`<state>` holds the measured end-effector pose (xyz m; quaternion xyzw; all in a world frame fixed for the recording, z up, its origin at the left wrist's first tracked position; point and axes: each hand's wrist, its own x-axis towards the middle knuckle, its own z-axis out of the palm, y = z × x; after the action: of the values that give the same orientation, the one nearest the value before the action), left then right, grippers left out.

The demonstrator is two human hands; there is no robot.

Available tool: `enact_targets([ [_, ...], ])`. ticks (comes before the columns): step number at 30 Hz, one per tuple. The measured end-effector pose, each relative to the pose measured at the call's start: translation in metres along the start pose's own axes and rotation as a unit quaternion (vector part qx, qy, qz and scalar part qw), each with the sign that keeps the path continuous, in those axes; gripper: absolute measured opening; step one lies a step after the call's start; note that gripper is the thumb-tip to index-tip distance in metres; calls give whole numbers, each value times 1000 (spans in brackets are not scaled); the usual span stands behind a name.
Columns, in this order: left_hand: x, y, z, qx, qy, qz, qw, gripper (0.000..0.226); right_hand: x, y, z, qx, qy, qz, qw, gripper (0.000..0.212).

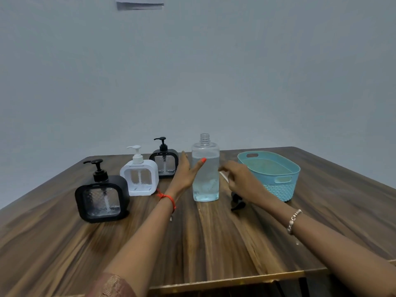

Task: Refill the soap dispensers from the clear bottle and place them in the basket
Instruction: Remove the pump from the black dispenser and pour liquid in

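Upright, the uncapped clear bottle [205, 170] stands between both hands: left hand [186, 173] spread open beside it, right hand [240, 179] loosely curled, apparently empty

We see the clear bottle [205, 168] standing upright and uncapped between our hands, mostly full of pale liquid. Its black pump cap [236, 202] lies on its side under our right hand [240, 179]. Left of our left hand [185, 172] stand three square pump dispensers: a black one [101, 196] nearest, a white one [139, 176], another black one [164, 160] farthest. The teal basket [276, 179] sits beyond our right hand.
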<state>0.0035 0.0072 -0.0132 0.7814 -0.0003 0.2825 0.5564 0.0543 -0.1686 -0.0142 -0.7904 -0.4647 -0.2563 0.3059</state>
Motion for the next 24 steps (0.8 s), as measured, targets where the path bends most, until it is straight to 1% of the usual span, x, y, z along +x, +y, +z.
enact_targets([
  [1, -1, 4, -5, 21, 15, 11, 1000, 74, 6, -10, 0, 19, 19, -9, 1000, 31],
  [3, -3, 13, -19, 58, 61, 37, 996, 73, 18, -30, 4, 54, 54, -12, 997, 28],
  [5, -9, 26, -36, 70, 116, 44, 990, 66, 29, -51, 9, 103, 75, -4, 992, 24],
  [8, -24, 43, -71, 60, 184, 95, 976, 42, 47, -84, 24, 163, 88, 3, 983, 18],
  [10, -37, 51, -96, 92, 223, 138, 961, 30, 59, -105, 36, 202, 88, 14, 975, 16],
  [12, -51, 53, -126, 121, 266, 164, 942, 25, 72, -128, 53, 242, 71, 30, 967, 15],
  [15, -65, 45, -157, 133, 311, 177, 924, 28, 86, -149, 74, 262, 41, 59, 962, 19],
  [17, -73, 30, -178, 142, 334, 157, 919, 37, 94, -165, 89, 283, 7, 74, 956, 23],
  [19, -79, 10, -198, 136, 336, 113, 925, 50, 101, -178, 104, 303, -38, 88, 948, 30],
  [22, -86, -23, -219, 105, 280, 6, 954, 74, 108, -191, 123, 316, -82, 114, 938, 39],
  [24, -88, -42, -228, 93, 230, -59, 967, 84, 110, -198, 134, 332, -103, 124, 929, 47],
])
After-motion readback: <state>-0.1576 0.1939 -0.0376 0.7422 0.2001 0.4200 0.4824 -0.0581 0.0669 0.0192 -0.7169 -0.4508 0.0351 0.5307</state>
